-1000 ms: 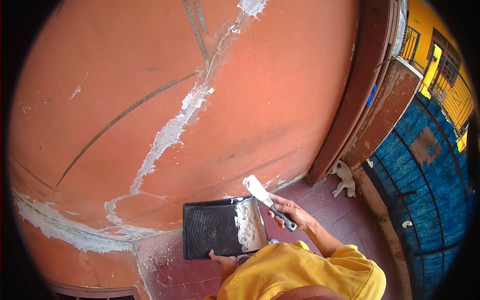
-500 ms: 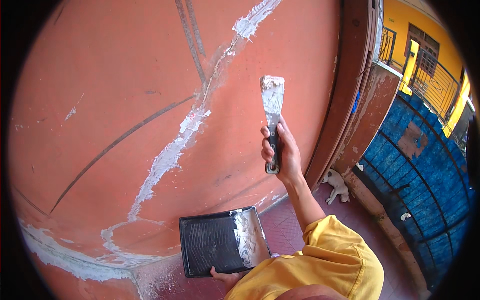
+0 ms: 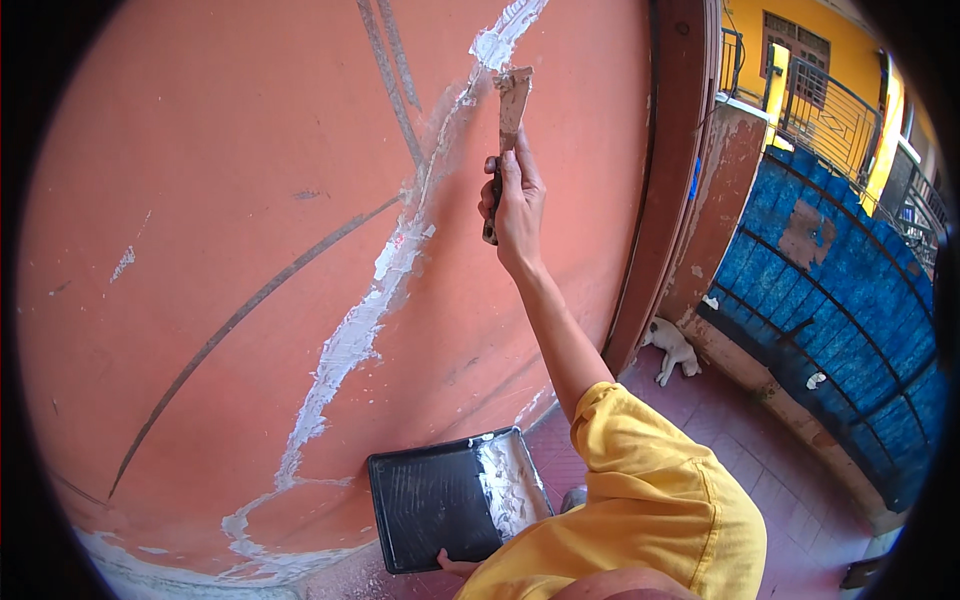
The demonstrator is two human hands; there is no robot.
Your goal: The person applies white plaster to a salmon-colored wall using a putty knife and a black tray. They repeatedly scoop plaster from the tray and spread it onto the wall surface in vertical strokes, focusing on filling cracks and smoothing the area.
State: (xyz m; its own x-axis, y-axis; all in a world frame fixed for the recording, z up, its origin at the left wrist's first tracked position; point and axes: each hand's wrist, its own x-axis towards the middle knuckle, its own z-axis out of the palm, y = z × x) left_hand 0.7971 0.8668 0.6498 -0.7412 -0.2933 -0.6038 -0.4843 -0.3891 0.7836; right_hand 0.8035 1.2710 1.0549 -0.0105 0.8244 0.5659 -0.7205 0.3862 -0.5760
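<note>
My right hand (image 3: 518, 218) is wrapped round the dark handle of a putty knife (image 3: 514, 108), raised blade up. Pale filler coats the blade, and its tip is at or close to the wall crack, just below a thick white filler patch (image 3: 493, 48). Down the orange wall (image 3: 240, 170), a rough band of white filler (image 3: 348, 348) follows the same crack. Low by the wall, my left hand (image 3: 457, 565) grips the near edge of a black paint tray (image 3: 432, 512), thumb over the rim. Wet whitish filler (image 3: 512, 487) lies in the tray's right end.
A brown door frame (image 3: 676, 150) bounds the wall on the right. Beyond it, a white dog (image 3: 673, 350) lies on the reddish tiled floor (image 3: 735, 430) beside a low wall. A blue gate (image 3: 830, 290) stands farther right. Dark streaks (image 3: 250, 308) mark the orange wall.
My right hand has moved up and left with the putty knife, bringing the blade from in front of the wall to the crack and turning it. My left hand still holds the tray.
</note>
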